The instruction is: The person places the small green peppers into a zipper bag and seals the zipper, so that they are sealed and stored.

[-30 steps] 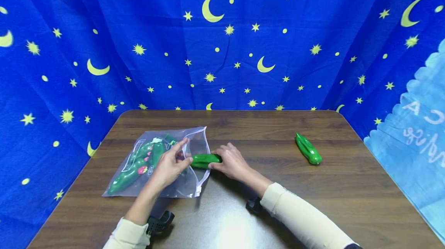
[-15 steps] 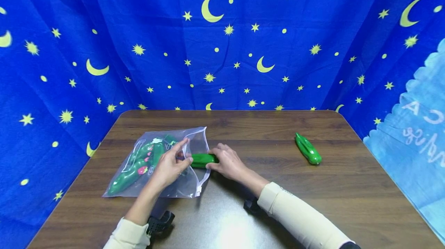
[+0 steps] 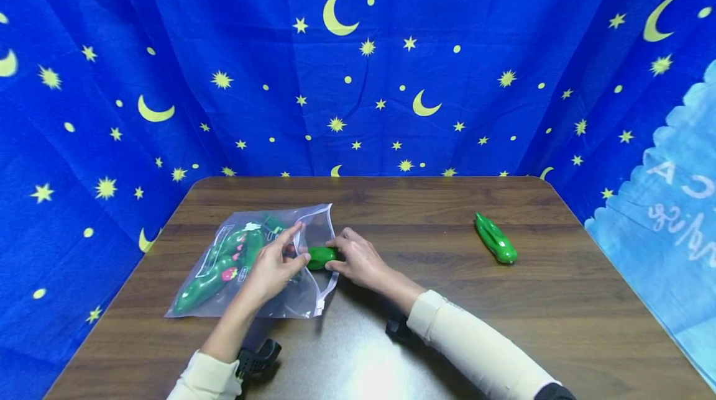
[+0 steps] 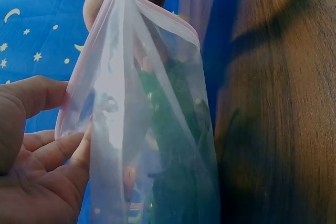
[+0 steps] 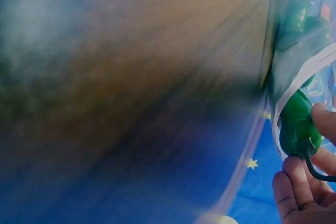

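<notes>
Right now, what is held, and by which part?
The right hand grips a pepper by its stem end; the left hand, the bag by its mouth.

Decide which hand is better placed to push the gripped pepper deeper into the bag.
Probably the right hand: it grips the pepper at its outer end; the left hand holds the bag by its edge.

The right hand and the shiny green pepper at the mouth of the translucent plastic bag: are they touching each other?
Touching. The right wrist view shows it: the thumb of the right hand rests against the side of the green pepper.
</notes>
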{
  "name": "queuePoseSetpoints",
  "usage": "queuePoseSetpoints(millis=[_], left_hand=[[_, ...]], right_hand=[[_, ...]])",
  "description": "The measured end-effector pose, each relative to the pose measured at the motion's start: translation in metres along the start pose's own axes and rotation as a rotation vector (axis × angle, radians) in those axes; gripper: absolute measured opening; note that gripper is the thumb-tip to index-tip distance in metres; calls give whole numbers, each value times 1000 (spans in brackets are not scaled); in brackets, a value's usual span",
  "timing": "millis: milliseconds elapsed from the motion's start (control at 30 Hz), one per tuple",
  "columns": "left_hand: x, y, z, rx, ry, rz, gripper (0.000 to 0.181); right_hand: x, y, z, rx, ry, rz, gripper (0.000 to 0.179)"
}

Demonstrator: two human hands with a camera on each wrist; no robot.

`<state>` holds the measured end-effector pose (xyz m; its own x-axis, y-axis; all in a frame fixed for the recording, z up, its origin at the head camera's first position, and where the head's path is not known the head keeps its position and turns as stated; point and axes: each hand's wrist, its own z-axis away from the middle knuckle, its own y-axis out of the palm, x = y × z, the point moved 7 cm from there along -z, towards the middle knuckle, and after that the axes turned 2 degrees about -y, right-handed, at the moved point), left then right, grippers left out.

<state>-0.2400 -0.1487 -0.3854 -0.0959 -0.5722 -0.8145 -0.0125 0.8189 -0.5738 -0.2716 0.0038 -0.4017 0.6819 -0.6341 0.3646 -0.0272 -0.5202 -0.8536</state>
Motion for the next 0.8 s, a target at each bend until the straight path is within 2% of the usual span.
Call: queuePoseSetpoints(millis=[367,800], left_hand=[[3,-1,0,13,-20,20,67],[3,-2,0,13,-47,13,67]], right_hand=[[4,3,-5,5,-32,-6,35],[-1,6,-11,-3,22,-30,32]])
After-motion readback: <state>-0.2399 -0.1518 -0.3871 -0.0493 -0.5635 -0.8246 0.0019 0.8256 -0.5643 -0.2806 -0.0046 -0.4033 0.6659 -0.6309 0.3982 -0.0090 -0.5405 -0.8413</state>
